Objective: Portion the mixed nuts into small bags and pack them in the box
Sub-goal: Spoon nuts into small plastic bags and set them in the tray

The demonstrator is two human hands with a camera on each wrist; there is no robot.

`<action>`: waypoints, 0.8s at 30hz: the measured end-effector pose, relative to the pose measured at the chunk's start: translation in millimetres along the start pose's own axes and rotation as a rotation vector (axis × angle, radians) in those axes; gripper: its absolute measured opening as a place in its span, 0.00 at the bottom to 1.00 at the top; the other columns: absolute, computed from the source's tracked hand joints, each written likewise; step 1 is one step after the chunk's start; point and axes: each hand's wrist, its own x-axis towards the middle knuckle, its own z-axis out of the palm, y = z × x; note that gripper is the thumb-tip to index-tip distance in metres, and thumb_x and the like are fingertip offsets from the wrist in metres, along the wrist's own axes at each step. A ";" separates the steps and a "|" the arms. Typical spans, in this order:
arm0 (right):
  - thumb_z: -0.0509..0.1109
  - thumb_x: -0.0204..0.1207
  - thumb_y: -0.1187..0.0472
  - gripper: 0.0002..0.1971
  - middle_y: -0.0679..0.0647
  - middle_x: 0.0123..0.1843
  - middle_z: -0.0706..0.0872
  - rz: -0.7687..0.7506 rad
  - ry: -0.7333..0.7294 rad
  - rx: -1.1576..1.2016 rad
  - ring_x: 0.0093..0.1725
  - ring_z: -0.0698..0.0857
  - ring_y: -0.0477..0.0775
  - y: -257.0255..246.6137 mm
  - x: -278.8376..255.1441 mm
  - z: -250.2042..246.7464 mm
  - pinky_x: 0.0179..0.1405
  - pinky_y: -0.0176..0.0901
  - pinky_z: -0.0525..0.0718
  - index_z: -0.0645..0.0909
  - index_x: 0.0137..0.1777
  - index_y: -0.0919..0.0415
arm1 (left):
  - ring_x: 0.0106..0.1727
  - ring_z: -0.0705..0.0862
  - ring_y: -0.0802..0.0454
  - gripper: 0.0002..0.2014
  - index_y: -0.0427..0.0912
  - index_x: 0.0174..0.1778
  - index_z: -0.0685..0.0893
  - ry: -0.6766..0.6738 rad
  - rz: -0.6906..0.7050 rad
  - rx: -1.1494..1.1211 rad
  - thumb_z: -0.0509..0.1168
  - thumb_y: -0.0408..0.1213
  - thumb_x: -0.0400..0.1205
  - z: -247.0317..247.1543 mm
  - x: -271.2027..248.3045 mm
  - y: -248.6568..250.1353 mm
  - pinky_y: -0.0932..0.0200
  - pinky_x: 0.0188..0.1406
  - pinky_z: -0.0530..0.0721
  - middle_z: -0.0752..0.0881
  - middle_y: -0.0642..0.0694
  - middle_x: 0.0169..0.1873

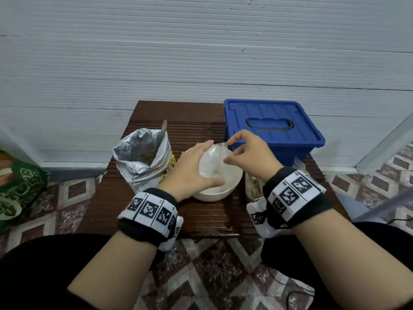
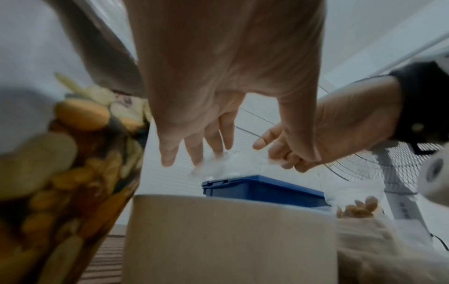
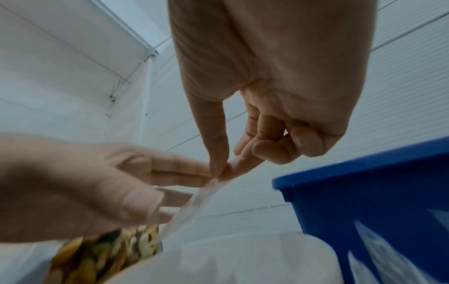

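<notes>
A dark slatted wooden tabletop (image 1: 207,211) stands against a white ribbed wall (image 1: 201,52) on a patterned tile floor (image 1: 214,265). On it, a blue lidded box (image 1: 272,126) sits at the far right, an open foil bag of mixed nuts (image 1: 140,157) with a spoon handle (image 1: 163,128) rising from it stands at the left, and a white bowl (image 1: 225,186) lies between them. A filled bag of nuts (image 1: 253,185) rests just right of the bowl. Both hands hover over the bowl, holding a small clear bag (image 1: 213,161). The left hand (image 1: 192,168) reaches forward with straight fingers (image 2: 194,149) spread along the bag's left side, thumb underneath. The right hand (image 1: 250,153) pinches the bag's top edge between thumb and forefinger, its other fingers (image 3: 272,151) curled in.
</notes>
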 end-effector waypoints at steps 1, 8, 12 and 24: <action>0.78 0.68 0.64 0.17 0.53 0.38 0.87 -0.002 -0.001 0.021 0.36 0.83 0.43 -1.4 -2.7 -3.5 0.34 0.34 0.74 0.76 0.52 0.51 | 0.83 0.54 0.58 0.47 0.55 0.81 0.60 0.010 0.023 0.042 0.79 0.50 0.69 0.4 -0.4 1.9 0.47 0.83 0.52 0.62 0.55 0.81; 0.80 0.67 0.63 0.20 0.61 0.42 0.90 0.003 -0.045 0.097 0.45 0.89 0.55 -0.9 -13.9 -4.7 0.53 0.47 0.84 0.77 0.56 0.52 | 0.71 0.70 0.61 0.42 0.57 0.78 0.68 0.151 0.173 0.145 0.78 0.54 0.67 4.6 3.5 3.0 0.44 0.77 0.63 0.75 0.60 0.66; 0.79 0.69 0.63 0.19 0.62 0.41 0.90 0.003 -0.031 0.156 0.42 0.87 0.53 -1.6 -16.9 -9.0 0.45 0.40 0.81 0.77 0.57 0.54 | 0.61 0.72 0.67 0.33 0.57 0.68 0.78 0.216 0.195 0.119 0.79 0.54 0.66 5.6 3.7 1.3 0.45 0.73 0.70 0.76 0.63 0.57; 0.77 0.71 0.65 0.14 0.64 0.43 0.88 0.045 0.014 0.260 0.48 0.88 0.59 -0.7 -16.6 -4.1 0.54 0.39 0.80 0.80 0.55 0.56 | 0.57 0.77 0.76 0.20 0.56 0.54 0.87 0.284 0.192 -0.090 0.80 0.48 0.67 3.3 2.6 1.8 0.85 0.56 0.66 0.85 0.67 0.50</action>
